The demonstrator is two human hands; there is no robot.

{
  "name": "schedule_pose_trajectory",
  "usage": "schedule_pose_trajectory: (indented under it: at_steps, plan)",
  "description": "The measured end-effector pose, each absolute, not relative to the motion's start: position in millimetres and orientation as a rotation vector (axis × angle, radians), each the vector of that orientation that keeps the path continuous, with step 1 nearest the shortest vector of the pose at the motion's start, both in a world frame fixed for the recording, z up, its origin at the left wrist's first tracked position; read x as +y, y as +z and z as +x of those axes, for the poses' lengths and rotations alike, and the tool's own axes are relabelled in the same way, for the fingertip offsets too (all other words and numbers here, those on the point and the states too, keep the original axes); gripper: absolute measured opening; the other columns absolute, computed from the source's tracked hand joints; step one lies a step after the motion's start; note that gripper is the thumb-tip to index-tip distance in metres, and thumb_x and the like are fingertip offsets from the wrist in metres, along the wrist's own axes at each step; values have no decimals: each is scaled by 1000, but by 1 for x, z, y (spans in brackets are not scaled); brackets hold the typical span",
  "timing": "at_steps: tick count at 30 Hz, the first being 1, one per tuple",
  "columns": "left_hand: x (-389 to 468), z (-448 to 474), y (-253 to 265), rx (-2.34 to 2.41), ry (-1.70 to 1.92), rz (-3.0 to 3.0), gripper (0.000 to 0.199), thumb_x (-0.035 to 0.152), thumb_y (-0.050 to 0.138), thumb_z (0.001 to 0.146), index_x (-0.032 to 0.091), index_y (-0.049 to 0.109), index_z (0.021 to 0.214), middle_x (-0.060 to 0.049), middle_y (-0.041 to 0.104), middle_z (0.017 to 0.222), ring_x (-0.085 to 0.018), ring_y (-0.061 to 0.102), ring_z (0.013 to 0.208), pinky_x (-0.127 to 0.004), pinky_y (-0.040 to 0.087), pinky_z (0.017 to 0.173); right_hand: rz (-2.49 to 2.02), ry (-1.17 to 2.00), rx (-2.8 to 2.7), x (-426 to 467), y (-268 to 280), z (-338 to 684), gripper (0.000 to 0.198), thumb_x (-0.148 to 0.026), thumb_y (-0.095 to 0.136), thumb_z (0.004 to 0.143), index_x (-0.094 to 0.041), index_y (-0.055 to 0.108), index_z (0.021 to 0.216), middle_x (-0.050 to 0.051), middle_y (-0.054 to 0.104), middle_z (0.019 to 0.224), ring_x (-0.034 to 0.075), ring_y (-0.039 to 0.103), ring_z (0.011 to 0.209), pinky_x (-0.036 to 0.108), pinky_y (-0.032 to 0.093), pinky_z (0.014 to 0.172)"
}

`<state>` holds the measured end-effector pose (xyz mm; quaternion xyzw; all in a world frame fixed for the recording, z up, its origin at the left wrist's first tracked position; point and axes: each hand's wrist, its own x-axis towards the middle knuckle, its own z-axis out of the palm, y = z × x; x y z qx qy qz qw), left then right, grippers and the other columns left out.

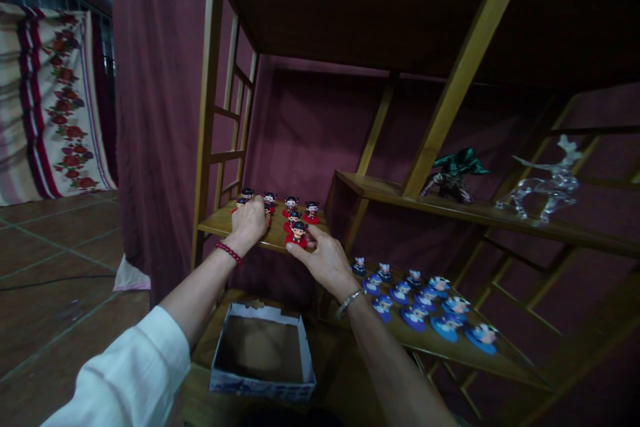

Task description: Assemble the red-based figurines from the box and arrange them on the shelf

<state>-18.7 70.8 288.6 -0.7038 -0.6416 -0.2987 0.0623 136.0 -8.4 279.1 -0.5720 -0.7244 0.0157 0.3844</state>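
Small red-based figurines with black hair buns stand on the upper left wooden shelf. My right hand grips the front figurine at its base, thumb in front and fingers at its right side. Behind it are another figurine and a back row that includes a figurine at the right end. My left hand is closed among the left figurines, its fingertips mostly hidden. A partly covered figurine shows right beside its fingers; whether it is held is unclear.
An open cardboard box sits below the shelf. Several blue and purple-based figurines stand in rows on the lower right shelf. Higher up are a dark green statuette and a clear deer figure. A purple curtain hangs left.
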Motion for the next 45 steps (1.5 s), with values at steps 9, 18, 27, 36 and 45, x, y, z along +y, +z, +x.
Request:
schedule_pose_trajectory:
  at_steps: [9,18,27,36,45]
  plan:
    - [51,-14,287,-1767,-963,-2021,30,33,38,85,19,48,110,-12,51,108,-24,58,89,-33,46,69,-1449,37,-1827,-9,278,137,26,-39,57,71,-21,59,88,1,64,79,14,58,72,24,43,65]
    - [65,10,297,-1505,-1196,-2500,37,36,52,78,20,53,111,-7,61,105,-19,57,95,-26,44,79,-1438,62,-1794,-9,274,143,35,-34,57,72,-20,54,104,3,65,88,17,61,80,28,46,74]
    - [73,20,296,-1577,-953,-2593,31,26,49,77,22,58,107,-8,66,99,-21,60,94,-28,44,75,-1483,74,-1807,-11,279,142,35,-30,55,74,-20,51,107,3,65,91,17,60,84,27,45,76]
    - [78,19,292,-1540,-942,-2506,30,26,46,78,22,59,105,-8,67,96,-21,60,92,-29,45,74,-1622,-5,-1835,-8,285,139,35,-30,53,75,-16,50,107,5,63,86,17,57,78,25,41,69]
    - [80,14,291,-1524,-912,-2452,30,27,44,78,24,58,105,-7,67,95,-21,61,90,-29,46,73,-1703,-39,-1841,-2,289,137,36,-30,52,76,-14,49,109,8,64,93,20,56,86,26,40,73]
